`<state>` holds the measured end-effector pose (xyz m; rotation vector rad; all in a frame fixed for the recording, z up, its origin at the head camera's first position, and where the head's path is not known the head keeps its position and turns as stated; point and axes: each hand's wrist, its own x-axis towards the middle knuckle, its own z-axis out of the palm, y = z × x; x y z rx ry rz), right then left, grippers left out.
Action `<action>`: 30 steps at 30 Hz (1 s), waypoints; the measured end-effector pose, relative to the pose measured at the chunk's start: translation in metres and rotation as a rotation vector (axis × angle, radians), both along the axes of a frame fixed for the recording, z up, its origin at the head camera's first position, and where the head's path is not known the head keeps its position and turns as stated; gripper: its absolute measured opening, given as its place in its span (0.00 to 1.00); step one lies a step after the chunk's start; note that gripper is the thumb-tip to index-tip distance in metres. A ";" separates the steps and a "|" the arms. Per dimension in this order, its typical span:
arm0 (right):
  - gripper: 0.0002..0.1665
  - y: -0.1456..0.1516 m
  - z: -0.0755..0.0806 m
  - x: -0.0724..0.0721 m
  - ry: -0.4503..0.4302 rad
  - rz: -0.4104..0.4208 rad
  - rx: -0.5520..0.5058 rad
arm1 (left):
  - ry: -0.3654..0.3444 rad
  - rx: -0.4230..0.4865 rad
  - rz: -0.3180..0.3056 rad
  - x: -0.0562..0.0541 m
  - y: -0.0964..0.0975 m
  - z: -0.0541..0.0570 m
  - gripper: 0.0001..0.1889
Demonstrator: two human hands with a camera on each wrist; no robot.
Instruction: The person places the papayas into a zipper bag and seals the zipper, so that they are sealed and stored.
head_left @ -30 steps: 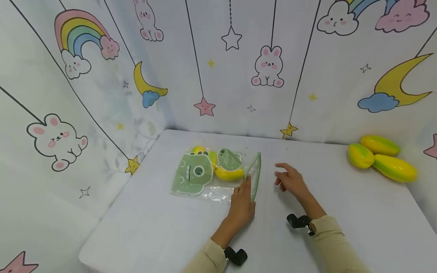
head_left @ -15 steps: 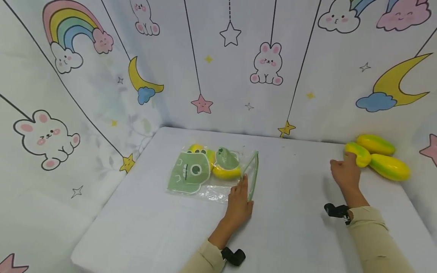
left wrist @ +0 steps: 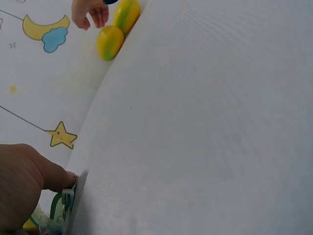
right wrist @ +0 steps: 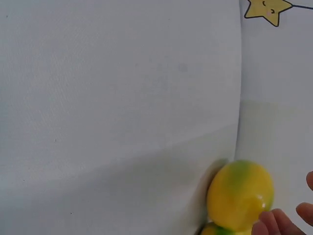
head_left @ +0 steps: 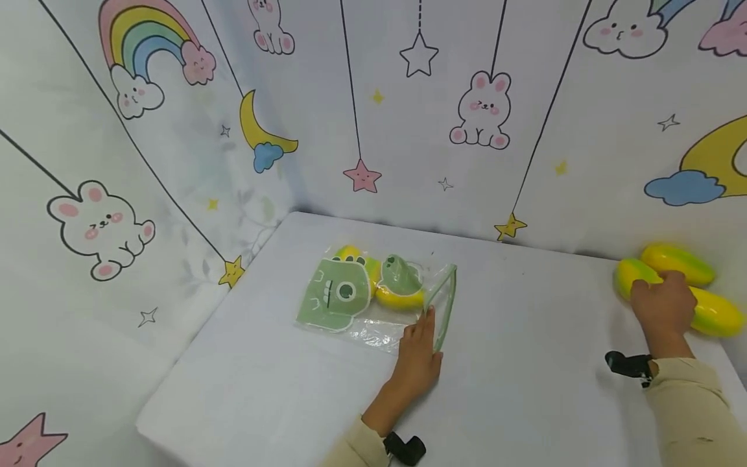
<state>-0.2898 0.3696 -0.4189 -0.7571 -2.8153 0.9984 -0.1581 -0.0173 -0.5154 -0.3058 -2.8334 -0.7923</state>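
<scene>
A clear plastic bag (head_left: 332,298) with a green dinosaur-like print and a green-edged mouth lies on the table, yellow mango-like fruit showing inside it. At its mouth, which gapes toward the right, my left hand (head_left: 417,363) pinches the edge; the left wrist view shows the thumb (left wrist: 61,178) on that edge. Over at the right, my right hand (head_left: 665,308) is spread above three glossy yellow-green mangoes (head_left: 677,263), partly covering them. In the right wrist view its fingertips (right wrist: 276,220) come right beside one rounded mango (right wrist: 239,188).
The white table (head_left: 525,363) meets a wall (head_left: 327,97) printed with rabbits, stars and moons along its back edge. The mangoes lie close to that wall, near the table's right side. A black wrist camera (head_left: 627,364) sits on the right wrist, another (head_left: 405,449) on the left.
My right hand has moved right, from beside the bag's mouth to over the mangoes. The left hand stays at the bag's edge. The head view has shifted slightly.
</scene>
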 end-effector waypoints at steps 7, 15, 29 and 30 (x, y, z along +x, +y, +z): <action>0.34 -0.003 -0.014 -0.003 0.019 0.047 0.188 | 0.003 -0.009 0.015 0.003 -0.003 -0.003 0.46; 0.29 0.009 -0.004 -0.012 -0.066 0.107 0.381 | 0.009 -0.018 0.010 0.002 -0.001 -0.004 0.46; 0.27 0.024 -0.019 -0.013 -0.094 0.227 0.437 | 0.039 -0.041 0.004 0.002 0.001 -0.006 0.47; 0.27 0.024 -0.020 -0.013 -0.083 0.227 0.434 | 0.050 -0.046 0.004 0.001 0.001 -0.006 0.47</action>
